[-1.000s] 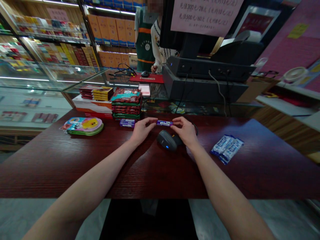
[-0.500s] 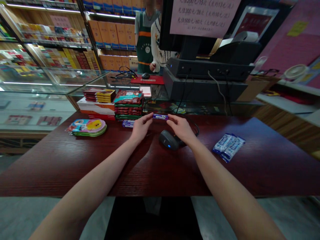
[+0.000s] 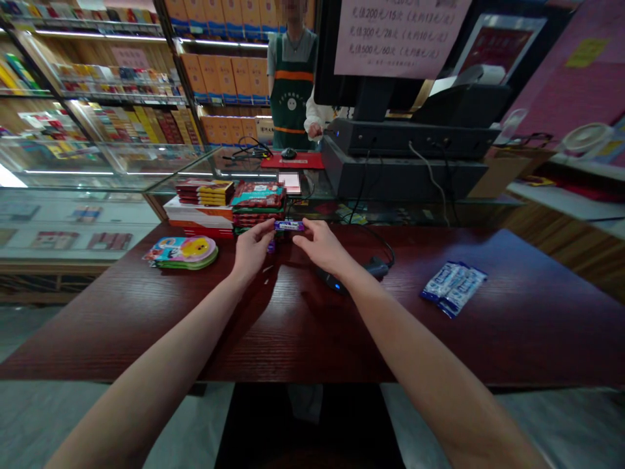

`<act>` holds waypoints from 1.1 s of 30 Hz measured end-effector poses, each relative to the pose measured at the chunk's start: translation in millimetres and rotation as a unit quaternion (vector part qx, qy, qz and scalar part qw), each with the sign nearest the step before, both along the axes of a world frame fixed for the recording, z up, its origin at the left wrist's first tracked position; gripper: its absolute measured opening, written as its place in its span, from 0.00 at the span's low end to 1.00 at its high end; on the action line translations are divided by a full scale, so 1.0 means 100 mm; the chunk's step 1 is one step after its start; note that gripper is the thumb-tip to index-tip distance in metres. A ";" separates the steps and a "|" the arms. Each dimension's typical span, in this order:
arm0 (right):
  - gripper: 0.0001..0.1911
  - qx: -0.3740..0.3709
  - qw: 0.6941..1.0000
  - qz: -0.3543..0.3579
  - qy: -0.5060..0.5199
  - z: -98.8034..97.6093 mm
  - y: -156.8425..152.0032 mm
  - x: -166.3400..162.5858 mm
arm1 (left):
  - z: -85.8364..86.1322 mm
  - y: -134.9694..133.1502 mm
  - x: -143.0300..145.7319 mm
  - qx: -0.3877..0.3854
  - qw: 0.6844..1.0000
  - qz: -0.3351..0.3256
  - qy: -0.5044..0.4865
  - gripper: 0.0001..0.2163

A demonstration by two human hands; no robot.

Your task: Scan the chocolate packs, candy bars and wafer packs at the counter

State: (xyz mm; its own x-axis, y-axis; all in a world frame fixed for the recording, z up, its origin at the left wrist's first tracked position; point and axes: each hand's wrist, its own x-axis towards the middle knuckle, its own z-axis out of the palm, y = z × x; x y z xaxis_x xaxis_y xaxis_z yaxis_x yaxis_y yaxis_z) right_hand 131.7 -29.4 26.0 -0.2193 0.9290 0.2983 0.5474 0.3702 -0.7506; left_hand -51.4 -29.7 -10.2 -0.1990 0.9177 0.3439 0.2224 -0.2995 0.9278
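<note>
A small purple candy bar is held level between both my hands above the dark red wooden counter. My left hand pinches its left end. My right hand pinches its right end. Another purple bar lies on the counter just under my left fingers, mostly hidden. A dark barcode scanner with a blue light rests under my right wrist, partly covered by my forearm.
Stacked chocolate packs and flat boxes stand behind my hands. Colourful round packs lie at the left, blue-white wrapped bars at the right. A till with monitor rises behind. A person in a green apron stands beyond the glass counter.
Both hands have carried the purple bar to the left and a little farther away, off the scanner and towards the stacked packs. The scanner is now under my right forearm.
</note>
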 end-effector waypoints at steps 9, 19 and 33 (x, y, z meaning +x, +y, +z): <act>0.29 -0.023 0.999 0.026 0.027 -0.17 -0.13 -0.43 | -0.07 -0.13 -0.45 -0.011 0.999 0.029 0.043 0.20; 0.29 -0.045 0.998 0.045 0.025 -0.35 -0.28 -0.59 | -0.14 -0.27 -0.61 -0.013 0.988 0.056 0.145 0.19; 0.30 -0.079 0.993 0.062 -0.055 -0.33 -0.39 -0.60 | -0.22 -0.39 -0.66 -0.042 0.964 0.091 0.245 0.13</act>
State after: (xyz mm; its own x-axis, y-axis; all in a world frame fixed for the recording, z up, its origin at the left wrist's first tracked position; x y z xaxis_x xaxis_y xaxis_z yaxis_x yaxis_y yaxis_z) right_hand 71.6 -68.5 -6.8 -0.3583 0.9259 0.1199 0.5860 0.3230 -0.7432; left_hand -117.4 -68.4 -31.8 -0.1919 0.9115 0.3638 0.6827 -0.1423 0.7167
